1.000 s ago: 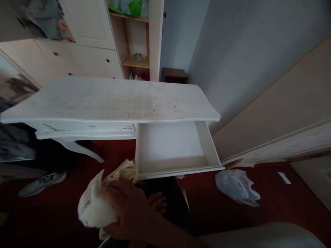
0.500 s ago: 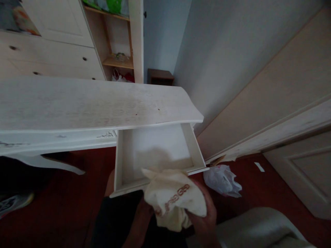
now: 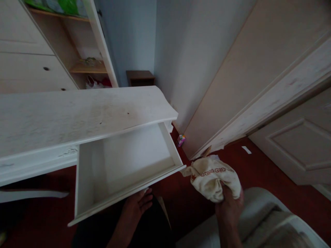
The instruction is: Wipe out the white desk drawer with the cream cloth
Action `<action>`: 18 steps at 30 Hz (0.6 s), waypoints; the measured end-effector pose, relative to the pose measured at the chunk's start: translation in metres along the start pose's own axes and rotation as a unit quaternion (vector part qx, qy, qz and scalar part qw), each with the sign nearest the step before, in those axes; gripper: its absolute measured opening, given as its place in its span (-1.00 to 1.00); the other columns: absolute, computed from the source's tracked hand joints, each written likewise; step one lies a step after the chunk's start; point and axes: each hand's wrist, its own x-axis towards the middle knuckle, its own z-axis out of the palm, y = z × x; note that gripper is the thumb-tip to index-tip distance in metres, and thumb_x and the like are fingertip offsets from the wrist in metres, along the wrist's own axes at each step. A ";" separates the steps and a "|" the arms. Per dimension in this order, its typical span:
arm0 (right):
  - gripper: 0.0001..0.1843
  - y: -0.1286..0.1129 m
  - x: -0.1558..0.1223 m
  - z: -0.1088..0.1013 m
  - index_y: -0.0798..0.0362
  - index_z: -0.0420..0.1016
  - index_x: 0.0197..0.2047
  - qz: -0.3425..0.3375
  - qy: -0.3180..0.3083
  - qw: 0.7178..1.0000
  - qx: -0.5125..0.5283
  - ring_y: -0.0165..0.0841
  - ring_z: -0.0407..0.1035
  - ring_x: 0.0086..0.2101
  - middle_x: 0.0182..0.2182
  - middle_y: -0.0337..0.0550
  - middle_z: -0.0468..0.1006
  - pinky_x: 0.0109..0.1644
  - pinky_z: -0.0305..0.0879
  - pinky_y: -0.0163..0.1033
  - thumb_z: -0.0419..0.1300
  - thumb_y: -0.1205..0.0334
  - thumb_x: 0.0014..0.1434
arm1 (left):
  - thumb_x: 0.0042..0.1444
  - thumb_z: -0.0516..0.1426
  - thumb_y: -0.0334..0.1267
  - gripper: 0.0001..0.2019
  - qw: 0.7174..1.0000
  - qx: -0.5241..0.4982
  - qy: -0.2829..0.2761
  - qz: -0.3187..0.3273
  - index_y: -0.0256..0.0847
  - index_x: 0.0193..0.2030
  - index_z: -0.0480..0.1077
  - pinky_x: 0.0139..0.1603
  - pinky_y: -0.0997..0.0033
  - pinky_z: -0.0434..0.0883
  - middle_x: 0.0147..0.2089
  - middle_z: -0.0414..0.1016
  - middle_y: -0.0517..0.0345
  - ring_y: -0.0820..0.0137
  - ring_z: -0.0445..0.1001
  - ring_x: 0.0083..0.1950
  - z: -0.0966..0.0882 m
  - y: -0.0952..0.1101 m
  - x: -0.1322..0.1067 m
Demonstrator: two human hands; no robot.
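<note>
1. The right hand (image 3: 229,206) sits at the lower right of the frame, its fingers closed around a bunched cream cloth (image 3: 212,176) with a red-brown chain pattern. The cloth bulges out above the fist.
2. The cloth now lies right of the open drawer (image 3: 124,162), and its left tip is just beside the drawer's right front corner. Half a second ago it hung in front of the drawer's front edge at lower centre. A second ago it was low and to the left of the drawer.
3. The left hand (image 3: 138,204) shows at lower centre, just under the drawer's front edge, fingers loosely spread and holding nothing. Whether it touches the drawer I cannot tell. Half a second ago only a forearm showed there.
4. The drawer stays pulled out from under the white tabletop (image 3: 77,117). Both now stand further left and more slanted in the frame than before.
5. The white door (image 3: 297,148) at the right fills more of the frame than it did.
6. A small colourful object (image 3: 181,140) on the red floor (image 3: 186,203) by the wall has come into view.
7. The dark small stand (image 3: 141,77) in the upper middle remains in view.
</note>
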 end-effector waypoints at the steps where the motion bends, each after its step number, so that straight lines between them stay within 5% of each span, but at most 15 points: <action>1: -0.37 0.002 0.002 0.003 0.05 0.46 0.14 0.007 0.009 1.000 0.005 -0.17 0.55 -0.11 -0.06 -0.07 0.62 0.01 0.51 0.02 0.40 0.11 -0.01 | -0.05 0.37 -0.30 -0.79 1.000 0.001 0.008 0.000 -0.29 -0.23 0.59 -0.14 0.11 0.61 -0.12 0.68 -0.15 0.08 0.68 -0.16 0.003 0.001 -0.001; 10: -0.43 0.000 0.026 0.012 0.06 0.54 0.01 0.044 0.046 0.997 0.053 -0.21 0.54 -0.16 -0.14 -0.12 0.64 0.00 0.50 -0.01 0.43 0.13 -0.12 | 0.05 0.24 -0.52 -0.86 0.994 -0.029 0.084 0.058 -0.39 -0.22 0.56 0.04 0.12 0.61 -0.12 0.67 -0.21 0.04 0.66 -0.03 0.030 0.007 -0.020; 18: -0.27 0.029 0.026 0.011 0.07 0.47 0.18 0.154 -0.049 0.984 0.074 -0.14 0.58 -0.17 -0.13 0.01 0.67 -0.04 0.53 0.02 0.43 0.01 -0.04 | 0.02 0.15 -0.50 -0.68 0.981 -0.037 0.184 0.037 -0.25 -0.08 0.54 0.12 0.03 0.59 -0.15 0.68 -0.05 0.06 0.62 0.07 0.010 0.007 -0.015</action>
